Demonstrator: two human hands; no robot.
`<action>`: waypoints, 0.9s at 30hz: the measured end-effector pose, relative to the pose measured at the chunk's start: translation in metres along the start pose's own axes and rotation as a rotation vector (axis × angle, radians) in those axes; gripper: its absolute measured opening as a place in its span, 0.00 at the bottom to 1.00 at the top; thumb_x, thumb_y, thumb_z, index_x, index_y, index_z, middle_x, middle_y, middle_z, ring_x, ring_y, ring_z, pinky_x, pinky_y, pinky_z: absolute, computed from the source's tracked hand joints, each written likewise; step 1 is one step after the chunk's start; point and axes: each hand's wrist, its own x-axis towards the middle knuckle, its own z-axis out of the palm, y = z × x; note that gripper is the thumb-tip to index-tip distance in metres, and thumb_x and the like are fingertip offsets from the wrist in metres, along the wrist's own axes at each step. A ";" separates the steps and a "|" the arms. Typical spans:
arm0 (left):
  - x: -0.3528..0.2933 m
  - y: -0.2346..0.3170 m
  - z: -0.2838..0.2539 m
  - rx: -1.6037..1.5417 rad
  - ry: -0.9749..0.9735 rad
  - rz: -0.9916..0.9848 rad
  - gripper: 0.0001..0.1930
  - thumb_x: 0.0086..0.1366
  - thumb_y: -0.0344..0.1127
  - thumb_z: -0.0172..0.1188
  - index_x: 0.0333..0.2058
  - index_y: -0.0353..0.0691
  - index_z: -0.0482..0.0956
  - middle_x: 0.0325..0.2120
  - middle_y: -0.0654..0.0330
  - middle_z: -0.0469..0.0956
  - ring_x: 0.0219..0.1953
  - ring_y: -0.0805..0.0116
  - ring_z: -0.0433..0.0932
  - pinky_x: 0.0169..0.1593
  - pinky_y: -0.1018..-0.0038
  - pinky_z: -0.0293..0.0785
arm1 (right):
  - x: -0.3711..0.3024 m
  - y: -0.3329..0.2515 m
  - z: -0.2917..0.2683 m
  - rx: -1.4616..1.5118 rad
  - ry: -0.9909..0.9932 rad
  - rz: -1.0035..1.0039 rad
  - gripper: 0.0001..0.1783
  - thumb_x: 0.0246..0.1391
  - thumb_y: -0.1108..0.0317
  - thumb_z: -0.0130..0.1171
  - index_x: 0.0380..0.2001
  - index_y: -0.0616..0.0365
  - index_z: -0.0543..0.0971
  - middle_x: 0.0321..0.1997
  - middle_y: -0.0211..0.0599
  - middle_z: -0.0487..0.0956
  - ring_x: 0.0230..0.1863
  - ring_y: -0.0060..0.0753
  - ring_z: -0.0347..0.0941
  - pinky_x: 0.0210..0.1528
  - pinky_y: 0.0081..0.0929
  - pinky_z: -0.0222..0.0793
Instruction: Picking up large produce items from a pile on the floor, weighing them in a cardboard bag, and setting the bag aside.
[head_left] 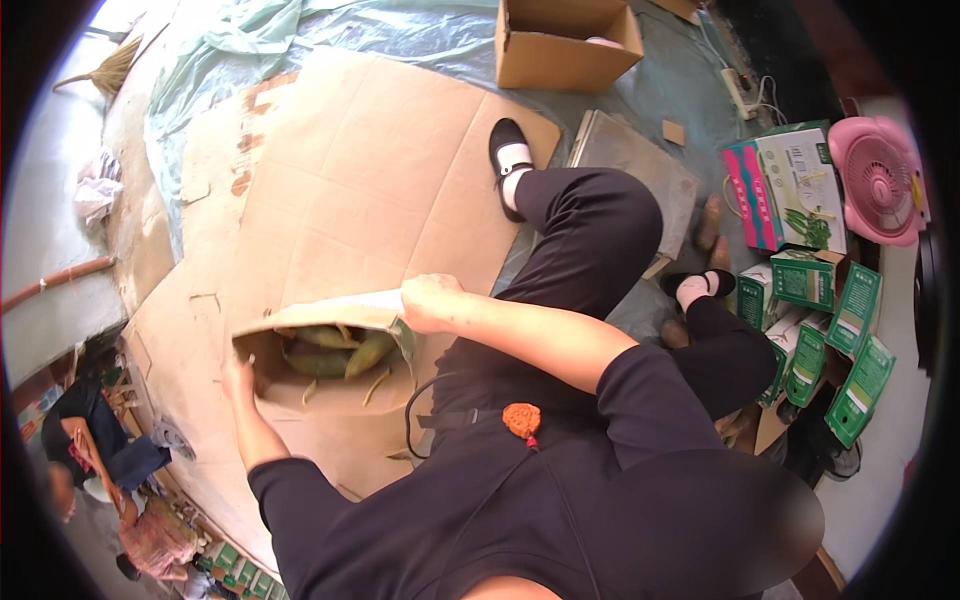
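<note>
Viewed from the head, a seated person in dark clothing tilts an open-topped carton (330, 402) just in front of the body, its mouth toward the viewer; several long, greenish pieces of produce (322, 355) lie inside. The left hand (237, 378) is curled around the carton's left edge, its fingertips partly hidden; the right hand (430, 302) is closed, nearly fist-like, on the upper right corner.

Beneath lie overlapping flattened cardboard sheets (370, 150), with blue-green plastic sheeting (235, 60) along their far side. Immediately right of the carton, the bent right leg (590, 225) and the right forearm crossing it form a barrier between the carton and the goods farther right. Beyond the knee is a flat grey board (640, 165); past it stand a large pink-and-white printed box (800, 185), a pink fan (882, 180) and a cluster of green boxes (848, 310), some tilted.

At the far edge, an open cardboard box (545, 62) rests on the sheeting, well apart from the hands; a white power strip (738, 93) with cables lies to its right. On the left are a straw broom (105, 70) and a crumpled white bag (98, 190). Another person (95, 440) appears at the lower left, well apart from the carton.
</note>
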 end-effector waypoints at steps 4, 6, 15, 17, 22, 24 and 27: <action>-0.040 -0.019 -0.001 -0.234 0.046 -0.091 0.15 0.57 0.44 0.59 0.38 0.41 0.81 0.33 0.44 0.79 0.38 0.44 0.77 0.42 0.54 0.72 | -0.006 -0.004 -0.040 0.054 0.070 -0.054 0.14 0.49 0.60 0.55 0.32 0.58 0.81 0.33 0.50 0.80 0.40 0.51 0.77 0.43 0.40 0.72; -0.025 -0.016 -0.009 -0.188 0.065 -0.095 0.14 0.56 0.40 0.59 0.40 0.41 0.80 0.35 0.43 0.78 0.39 0.43 0.77 0.43 0.55 0.72 | -0.025 0.000 -0.060 0.188 0.254 -0.197 0.12 0.51 0.61 0.54 0.32 0.57 0.80 0.32 0.47 0.80 0.37 0.49 0.77 0.41 0.39 0.71; -0.057 0.258 -0.127 -0.485 0.162 0.720 0.16 0.60 0.41 0.58 0.45 0.41 0.77 0.42 0.53 0.77 0.47 0.54 0.74 0.50 0.64 0.70 | -0.159 0.030 -0.122 0.573 0.659 -0.439 0.06 0.53 0.73 0.57 0.33 0.63 0.78 0.27 0.39 0.78 0.29 0.28 0.75 0.32 0.24 0.68; -0.073 0.322 -0.119 -0.425 0.010 0.833 0.17 0.60 0.43 0.58 0.45 0.43 0.77 0.44 0.54 0.77 0.48 0.55 0.75 0.51 0.63 0.70 | -0.195 0.054 -0.125 0.643 0.812 -0.429 0.04 0.53 0.77 0.57 0.33 0.64 0.79 0.29 0.35 0.80 0.31 0.20 0.75 0.34 0.18 0.69; -0.083 0.432 -0.053 0.098 -0.366 0.853 0.23 0.56 0.49 0.62 0.48 0.47 0.76 0.48 0.54 0.76 0.52 0.55 0.74 0.52 0.58 0.71 | -0.283 0.135 -0.105 0.831 1.347 -0.042 0.07 0.59 0.73 0.54 0.36 0.65 0.78 0.28 0.32 0.78 0.31 0.19 0.74 0.37 0.17 0.70; -0.018 0.407 0.044 0.385 -0.418 0.876 0.25 0.54 0.50 0.63 0.49 0.46 0.76 0.51 0.54 0.74 0.54 0.53 0.72 0.54 0.56 0.71 | -0.289 0.157 -0.092 1.036 1.427 -0.008 0.08 0.59 0.71 0.53 0.36 0.64 0.78 0.27 0.31 0.78 0.30 0.19 0.73 0.37 0.17 0.69; -0.039 0.408 0.080 0.560 -0.614 0.670 0.32 0.49 0.55 0.68 0.51 0.45 0.76 0.52 0.55 0.74 0.55 0.52 0.71 0.54 0.49 0.69 | -0.298 0.182 -0.052 1.248 1.379 0.139 0.09 0.59 0.68 0.53 0.36 0.62 0.78 0.27 0.29 0.77 0.30 0.18 0.72 0.36 0.17 0.68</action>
